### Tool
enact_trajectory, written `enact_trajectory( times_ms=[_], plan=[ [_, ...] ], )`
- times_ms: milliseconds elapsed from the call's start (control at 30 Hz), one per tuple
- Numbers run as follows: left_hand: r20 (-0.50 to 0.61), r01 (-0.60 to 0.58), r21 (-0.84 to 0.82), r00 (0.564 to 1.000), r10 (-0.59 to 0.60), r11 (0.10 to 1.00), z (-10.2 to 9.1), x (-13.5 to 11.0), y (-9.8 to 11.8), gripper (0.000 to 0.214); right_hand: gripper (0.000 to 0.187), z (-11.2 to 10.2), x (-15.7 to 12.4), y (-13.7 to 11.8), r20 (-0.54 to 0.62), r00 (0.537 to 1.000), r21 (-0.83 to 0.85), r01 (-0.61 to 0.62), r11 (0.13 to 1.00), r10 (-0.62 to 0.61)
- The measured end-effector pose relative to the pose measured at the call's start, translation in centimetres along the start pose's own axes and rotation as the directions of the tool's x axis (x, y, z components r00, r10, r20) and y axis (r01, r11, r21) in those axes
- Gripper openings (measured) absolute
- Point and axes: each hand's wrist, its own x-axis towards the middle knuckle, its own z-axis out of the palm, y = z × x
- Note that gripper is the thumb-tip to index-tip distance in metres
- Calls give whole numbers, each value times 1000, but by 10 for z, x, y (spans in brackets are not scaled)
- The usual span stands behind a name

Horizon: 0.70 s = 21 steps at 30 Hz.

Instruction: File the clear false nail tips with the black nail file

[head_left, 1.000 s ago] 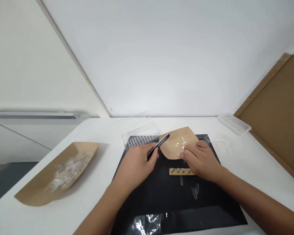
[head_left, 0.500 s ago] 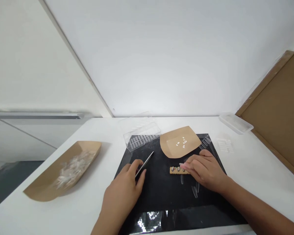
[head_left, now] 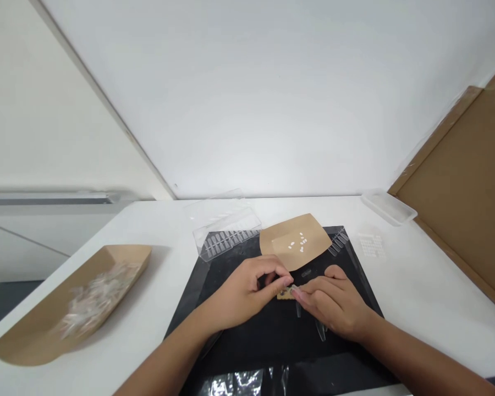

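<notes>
My left hand (head_left: 243,294) and my right hand (head_left: 336,302) meet over a small tan strip (head_left: 284,295) with round metal studs on it. Between their fingertips is a small clear nail tip (head_left: 293,287), pinched from both sides; the fingers partly hide it and the strip. Several loose clear nail tips (head_left: 320,330) lie on the black mat (head_left: 264,344) below my right hand. Behind the hands, a brown paper tray (head_left: 278,245) holds small white pieces. Part of a slim dark tool (head_left: 210,345) shows beside my left forearm.
Clear nail tips fill a larger brown paper tray (head_left: 25,335) at the left. Toward the back lie a clear plastic case (head_left: 226,234) with rows of nail tips, another nail-tip row (head_left: 338,242) and a translucent box (head_left: 390,208). Cardboard (head_left: 462,192) stands at the right.
My left hand has let go of the slim tool and moved right and up to the strip, joining my right hand. The view has shifted slightly.
</notes>
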Motion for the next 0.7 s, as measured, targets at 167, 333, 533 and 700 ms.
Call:
enact_trajectory(
  times_ms=[167, 333, 533, 700],
  plan=[
    [21, 35, -94, 999, -33, 995, 7, -4, -7, 14, 30, 1, 4, -5, -4, 999, -38, 34, 999, -34],
    [-40, 84, -196, 995, -94, 977, 17, -9, -10, 16, 26, -1, 3, -4, 8, 999, -45, 31, 999, -31],
    [-123, 171, -410, 963, -241, 896, 36, -11, -19, 28, 26, -2, 1, -1, 38, 998, -44, 45, 998, -43],
    [-87, 219, -466, 953, -291, 857, 40, -12, -22, 33, 21, -3, 0, 1, 33, 999, -11, 28, 1000, -27]
  ],
)
